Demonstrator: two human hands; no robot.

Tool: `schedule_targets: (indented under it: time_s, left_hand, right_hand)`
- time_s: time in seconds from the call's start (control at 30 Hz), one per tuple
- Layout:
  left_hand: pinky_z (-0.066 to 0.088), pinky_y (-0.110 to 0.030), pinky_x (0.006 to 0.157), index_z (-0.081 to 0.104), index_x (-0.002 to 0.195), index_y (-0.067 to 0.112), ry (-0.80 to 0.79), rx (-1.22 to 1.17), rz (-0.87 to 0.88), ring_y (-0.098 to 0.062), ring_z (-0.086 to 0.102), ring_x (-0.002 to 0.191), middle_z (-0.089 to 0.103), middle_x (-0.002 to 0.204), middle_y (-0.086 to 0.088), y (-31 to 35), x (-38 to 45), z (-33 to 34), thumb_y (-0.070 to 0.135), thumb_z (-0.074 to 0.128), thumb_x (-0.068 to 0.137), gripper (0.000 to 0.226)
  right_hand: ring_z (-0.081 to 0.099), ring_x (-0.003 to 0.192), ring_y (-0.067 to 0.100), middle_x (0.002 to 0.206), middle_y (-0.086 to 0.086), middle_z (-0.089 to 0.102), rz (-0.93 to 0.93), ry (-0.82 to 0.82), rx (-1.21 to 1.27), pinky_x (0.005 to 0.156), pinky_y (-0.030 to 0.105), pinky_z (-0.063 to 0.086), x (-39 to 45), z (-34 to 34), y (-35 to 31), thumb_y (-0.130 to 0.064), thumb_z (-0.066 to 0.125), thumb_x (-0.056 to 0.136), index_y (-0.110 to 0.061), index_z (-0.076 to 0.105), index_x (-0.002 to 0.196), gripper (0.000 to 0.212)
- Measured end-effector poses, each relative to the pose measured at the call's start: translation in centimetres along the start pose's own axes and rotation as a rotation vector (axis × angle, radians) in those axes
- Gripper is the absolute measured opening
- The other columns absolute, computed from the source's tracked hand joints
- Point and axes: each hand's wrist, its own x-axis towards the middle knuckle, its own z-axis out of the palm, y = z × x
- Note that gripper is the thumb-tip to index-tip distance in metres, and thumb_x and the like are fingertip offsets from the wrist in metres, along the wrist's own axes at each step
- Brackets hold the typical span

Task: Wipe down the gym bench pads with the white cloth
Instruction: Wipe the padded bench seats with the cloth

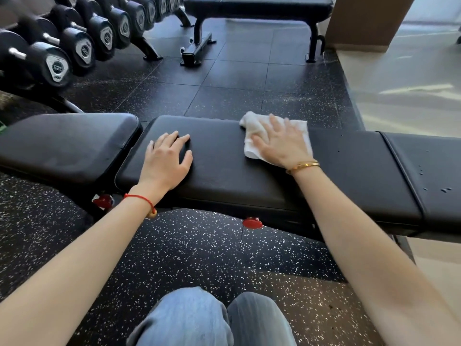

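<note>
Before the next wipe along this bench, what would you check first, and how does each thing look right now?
1. White cloth flat under right hand: ok.
2. Left hand steadying the long back pad: ok.
3. Droplets on the right end section wiped: not ok.
4. Seat pad wiped: cannot tell.
5. Cloth clean enough: cannot tell.
</note>
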Motion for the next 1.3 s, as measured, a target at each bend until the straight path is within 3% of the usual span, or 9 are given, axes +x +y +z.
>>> schedule_targets:
  time_s: [0.23,0.37,0.47,0.57,0.67,0.83,0.97,1.17,1.3]
  left_hand:
    - [0.016,-0.053,0.121,0.049,0.142,0.021,-0.011,-0.045,-0.039,-0.023,0.031,0.145,0.043,0.153,-0.005,3.8,-0.4,0.3,0.034,0.048,0.096,0.048]
    - [0.012,-0.053,0.122,0.043,0.146,0.023,-0.035,-0.044,0.048,-0.022,0.027,0.147,0.039,0.155,-0.004,7.6,-0.8,1.7,0.037,0.047,0.096,0.052]
    - [0.011,-0.054,0.122,0.041,0.147,0.024,-0.062,-0.046,0.09,-0.023,0.024,0.148,0.036,0.156,-0.005,9.8,-1.0,2.6,0.039,0.045,0.096,0.053]
    - [0.011,-0.054,0.122,0.039,0.148,0.025,-0.068,-0.04,0.095,-0.024,0.021,0.149,0.034,0.157,-0.006,10.6,-1.5,3.3,0.04,0.043,0.097,0.053]
    - [0.011,-0.053,0.122,0.04,0.147,0.024,-0.047,-0.051,0.091,-0.024,0.022,0.149,0.034,0.157,-0.006,10.5,-1.7,3.4,0.039,0.043,0.097,0.052]
    - [0.012,-0.052,0.122,0.042,0.146,0.025,-0.028,-0.062,0.095,-0.023,0.024,0.148,0.037,0.156,-0.005,10.4,-1.8,3.2,0.038,0.044,0.098,0.05]
    - [0.012,-0.051,0.122,0.042,0.146,0.025,-0.021,-0.061,0.1,-0.023,0.024,0.148,0.037,0.156,-0.005,10.2,-1.9,3.3,0.038,0.043,0.098,0.05]
    - [0.011,-0.053,0.122,0.042,0.146,0.024,-0.02,-0.046,0.088,-0.024,0.023,0.148,0.036,0.156,-0.006,10.7,-1.9,3.3,0.036,0.043,0.098,0.05]
    - [0.013,-0.052,0.121,0.046,0.143,0.024,-0.001,-0.052,0.082,-0.023,0.027,0.146,0.04,0.154,-0.004,10.7,-1.8,3.2,0.037,0.046,0.096,0.049]
  right_hand:
    - [0.011,0.15,0.027,0.165,-0.004,0.011,-0.242,0.014,-0.028,0.122,0.045,0.007,-11.2,0.5,0.5,-0.06,0.011,0.097,-0.034,0.014,0.156,0.064]
    - [0.006,0.153,0.021,0.166,-0.011,0.005,-0.049,0.014,-0.022,0.122,0.045,0.006,-14.7,0.3,6.2,-0.067,0.002,0.092,-0.038,0.006,0.157,0.072]
    - [0.004,0.153,0.024,0.166,-0.01,0.005,0.148,0.005,-0.008,0.121,0.046,0.004,-12.2,-0.1,10.2,-0.063,0.012,0.097,-0.036,0.007,0.157,0.066]
    - [0.02,0.147,0.032,0.163,0.001,0.02,0.251,0.047,0.002,0.119,0.047,0.01,-7.1,-1.3,10.2,-0.059,0.019,0.099,-0.027,0.023,0.155,0.064]
    - [0.043,0.128,0.034,0.146,0.006,0.043,0.112,0.107,-0.076,0.111,0.05,0.029,-4.2,-1.6,6.0,-0.056,0.022,0.1,-0.029,0.041,0.142,0.053]
    - [0.006,0.151,0.029,0.165,-0.004,0.009,-0.089,0.011,0.014,0.122,0.043,0.002,-9.5,0.5,3.4,-0.058,0.016,0.099,-0.03,0.014,0.157,0.065]
    - [0.009,0.151,0.023,0.165,-0.009,0.009,-0.022,0.057,-0.026,0.115,0.036,-0.004,-14.4,0.6,8.2,-0.066,0.002,0.09,-0.034,0.01,0.157,0.075]
    - [0.031,0.14,0.032,0.154,0.007,0.034,0.299,0.09,-0.05,0.116,0.049,0.019,-7.3,-1.8,14.3,-0.059,0.02,0.099,-0.025,0.029,0.152,0.063]
    - [0.047,0.126,0.034,0.141,0.008,0.049,0.08,0.077,-0.104,0.109,0.052,0.031,-4.0,-2.6,11.0,-0.058,0.021,0.098,-0.029,0.04,0.142,0.056]
